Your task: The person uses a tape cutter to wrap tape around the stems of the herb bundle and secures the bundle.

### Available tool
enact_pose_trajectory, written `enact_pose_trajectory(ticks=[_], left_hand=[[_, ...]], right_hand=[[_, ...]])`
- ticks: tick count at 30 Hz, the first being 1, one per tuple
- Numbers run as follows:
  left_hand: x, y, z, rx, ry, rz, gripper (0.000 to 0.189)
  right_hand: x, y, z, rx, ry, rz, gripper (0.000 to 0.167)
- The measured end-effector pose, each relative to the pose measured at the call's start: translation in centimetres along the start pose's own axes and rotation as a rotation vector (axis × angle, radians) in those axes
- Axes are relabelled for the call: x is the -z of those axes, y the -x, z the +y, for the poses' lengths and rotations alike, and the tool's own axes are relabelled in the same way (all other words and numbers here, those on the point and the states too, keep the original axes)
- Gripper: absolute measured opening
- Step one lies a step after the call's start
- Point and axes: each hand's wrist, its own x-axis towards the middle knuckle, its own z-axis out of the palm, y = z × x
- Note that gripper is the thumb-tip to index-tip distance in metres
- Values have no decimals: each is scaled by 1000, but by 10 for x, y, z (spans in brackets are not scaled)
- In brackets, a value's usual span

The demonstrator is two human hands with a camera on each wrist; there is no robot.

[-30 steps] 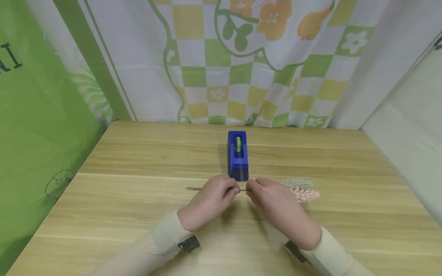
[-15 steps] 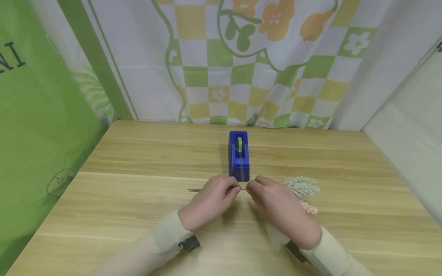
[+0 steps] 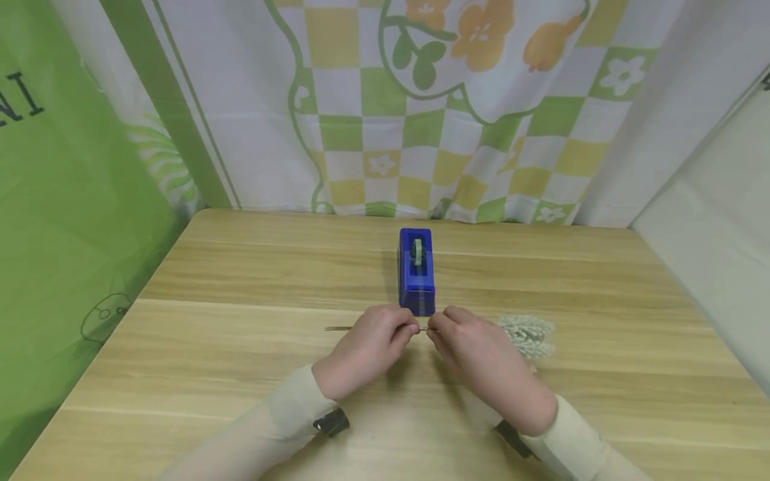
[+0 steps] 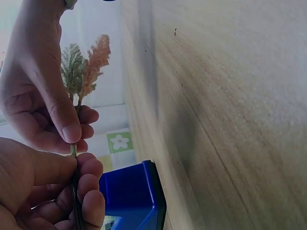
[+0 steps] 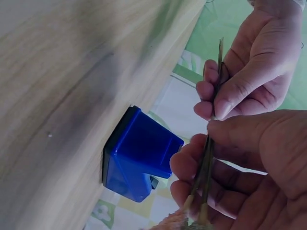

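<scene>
Both hands hold a thin bunch of artificial flower stems (image 3: 337, 329) above the table. The left hand (image 3: 373, 341) pinches the stems between thumb and curled fingers, with the bare ends sticking out to the left. Close beside it, the right hand (image 3: 481, 351) grips the same stems nearer the flower heads. A pale green fluffy head (image 3: 526, 335) shows past the right hand in the head view. The pink head (image 4: 97, 62) stands beside the green one in the left wrist view; the right hand mostly hides it in the head view.
A blue tape dispenser (image 3: 416, 297) with a roll of tape (image 3: 418, 252) stands just beyond the hands on the wooden table (image 3: 240, 387). Behind the table's far edge hangs a checked, flowered curtain (image 3: 385, 133). Green cloth (image 3: 72, 214) hangs at the left.
The bunch has turned in the fingers: the pink head has gone down behind the right hand, and the green one now fills its place. The hands stay almost where they were.
</scene>
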Motion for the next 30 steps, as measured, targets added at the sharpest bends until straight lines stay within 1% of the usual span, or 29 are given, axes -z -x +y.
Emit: enact_pose_trajectory(ticks=[5,8,12,18,23,30], left_hand=[[-1,-1,-1,-8,18,13,14],[-2,-1,-1,-8,20,20,14],[-1,-1,0,8,8,24,17],[-1,-3,0,31,-16,-5,19],[-1,-5,-1,28,-3,-6,16],[-1,-6,-2,11,36,23,12]], right_hand=[[-1,-1,1,19,13,1,8],[-3,-2,2,30,7,25,12],[-5,-2,5,43,8,62,11],[-8,-2,7,59,6,86,11],[-8,-3,7,55,13,81,12],[-5,-4,5,9,30,43,8]])
